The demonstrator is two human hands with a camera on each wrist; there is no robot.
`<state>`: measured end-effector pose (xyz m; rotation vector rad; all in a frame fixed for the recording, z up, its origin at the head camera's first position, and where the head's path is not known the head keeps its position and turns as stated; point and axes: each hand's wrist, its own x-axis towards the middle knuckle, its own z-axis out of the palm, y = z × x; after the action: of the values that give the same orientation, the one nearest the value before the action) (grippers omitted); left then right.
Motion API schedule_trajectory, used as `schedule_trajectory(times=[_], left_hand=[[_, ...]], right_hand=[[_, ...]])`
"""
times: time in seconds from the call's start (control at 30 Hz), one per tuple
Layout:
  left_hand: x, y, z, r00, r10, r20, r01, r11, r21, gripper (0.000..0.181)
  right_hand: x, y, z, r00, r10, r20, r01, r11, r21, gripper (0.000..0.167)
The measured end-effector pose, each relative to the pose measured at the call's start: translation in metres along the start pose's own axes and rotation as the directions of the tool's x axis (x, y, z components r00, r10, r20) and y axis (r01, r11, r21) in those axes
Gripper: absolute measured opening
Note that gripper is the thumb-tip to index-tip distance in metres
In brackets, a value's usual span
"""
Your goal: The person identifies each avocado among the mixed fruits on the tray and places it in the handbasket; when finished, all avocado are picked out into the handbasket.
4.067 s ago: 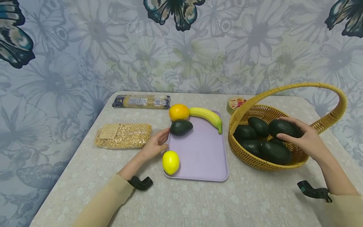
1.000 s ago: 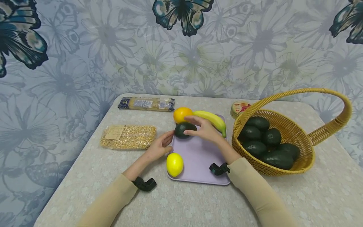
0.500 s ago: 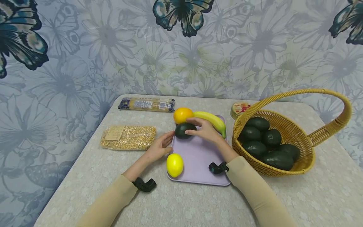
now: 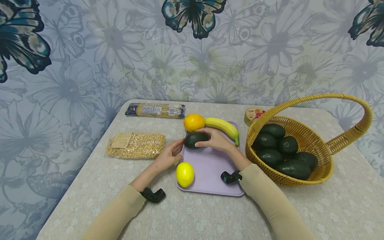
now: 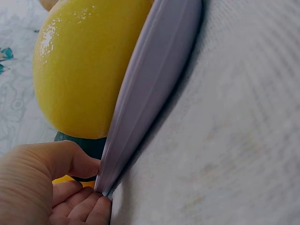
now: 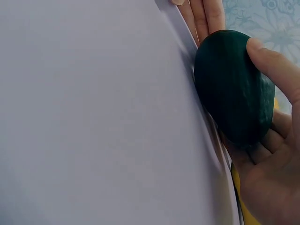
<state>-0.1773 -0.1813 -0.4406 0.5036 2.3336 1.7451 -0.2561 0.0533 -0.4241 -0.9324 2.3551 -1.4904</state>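
In the head view an avocado (image 4: 192, 140) lies at the far left of the lilac tray (image 4: 210, 173). My right hand (image 4: 216, 140) grips it, thumb on the near side and fingers behind; the right wrist view shows the thumb on the avocado (image 6: 229, 89) too. My left hand (image 4: 168, 156) rests against the tray's left rim with thumb and fingers apart. A lemon (image 4: 185, 174) sits at the tray's near left corner, close to that hand. Behind the avocado are an orange (image 4: 194, 122) and a banana (image 4: 223, 127).
To the right stands a wicker basket (image 4: 328, 166) with a tall arched handle and several avocados inside. A bag of corn kernels (image 4: 144, 145) lies left of the tray, a pasta pack (image 4: 156, 110) farther back. Behind the basket is a round tin (image 4: 253, 115).
My right hand has let go of an avocado in the basket, moved left to the tray and taken hold of the avocado there. My left hand has stayed at the tray's rim.
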Motion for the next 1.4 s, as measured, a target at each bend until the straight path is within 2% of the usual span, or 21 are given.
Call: schedule_trajectory(times=[0.3, 0.5, 0.6, 0.63, 0.73, 0.8, 0.9, 1.03, 1.17, 1.23, 1.33, 1.4], left_hand=[[0.001, 0.0, -0.001, 1.0, 0.017, 0.017, -0.017, 1.0, -0.015, 0.067], [-0.002, 0.005, 0.0, 1.0, -0.002, 0.011, 0.002, 1.0, -0.009, 0.067], [-0.002, 0.005, 0.0, 1.0, -0.018, 0.008, 0.018, 1.0, -0.001, 0.068], [-0.001, 0.001, 0.0, 1.0, -0.013, 0.007, 0.013, 1.0, 0.006, 0.068], [0.001, 0.0, 0.0, 1.0, -0.014, 0.013, 0.014, 1.0, 0.005, 0.069], [0.0, 0.002, -0.001, 1.0, -0.015, 0.018, 0.015, 1.0, 0.0, 0.069], [-0.003, 0.013, -0.001, 1.0, -0.018, 0.025, 0.018, 1.0, -0.016, 0.068], [-0.007, 0.03, 0.0, 0.999, -0.025, 0.041, 0.026, 0.999, -0.018, 0.066], [-0.008, 0.033, 0.0, 0.998, -0.034, 0.045, 0.035, 0.999, -0.02, 0.066], [-0.006, 0.028, 0.0, 0.998, -0.035, 0.042, 0.036, 0.999, -0.024, 0.067], [-0.002, 0.015, -0.001, 0.999, -0.037, 0.033, 0.038, 0.999, -0.024, 0.068], [0.0, 0.007, -0.001, 0.999, -0.034, 0.029, 0.034, 0.999, -0.021, 0.069]], right_hand=[[0.0, -0.003, -0.002, 1.0, 0.02, 0.004, -0.02, 1.0, -0.018, 0.049], [-0.003, -0.03, -0.008, 0.998, 0.057, -0.038, -0.058, 0.998, -0.017, 0.057], [-0.008, -0.052, -0.015, 0.997, 0.032, -0.065, -0.03, 0.999, 0.035, 0.058], [-0.01, -0.06, -0.017, 0.997, 0.008, -0.072, -0.005, 0.999, 0.05, 0.059], [-0.02, -0.085, -0.025, 0.991, -0.085, -0.1, 0.092, 0.993, 0.068, 0.057], [-0.029, -0.1, -0.032, 0.983, -0.146, -0.111, 0.154, 0.985, 0.074, 0.058], [-0.048, -0.12, -0.043, 0.965, -0.234, -0.117, 0.244, 0.967, 0.078, 0.058], [-0.079, -0.133, -0.065, 0.936, -0.325, -0.132, 0.335, 0.94, 0.061, 0.061], [-0.112, -0.135, -0.089, 0.908, -0.391, -0.154, 0.4, 0.916, 0.032, 0.067], [-0.127, -0.133, -0.103, 0.897, -0.413, -0.158, 0.421, 0.907, 0.025, 0.07], [-0.15, -0.127, -0.125, 0.908, -0.384, -0.168, 0.39, 0.921, 0.006, 0.072], [-0.165, -0.12, -0.138, 0.925, -0.334, -0.18, 0.338, 0.941, -0.01, 0.071]])
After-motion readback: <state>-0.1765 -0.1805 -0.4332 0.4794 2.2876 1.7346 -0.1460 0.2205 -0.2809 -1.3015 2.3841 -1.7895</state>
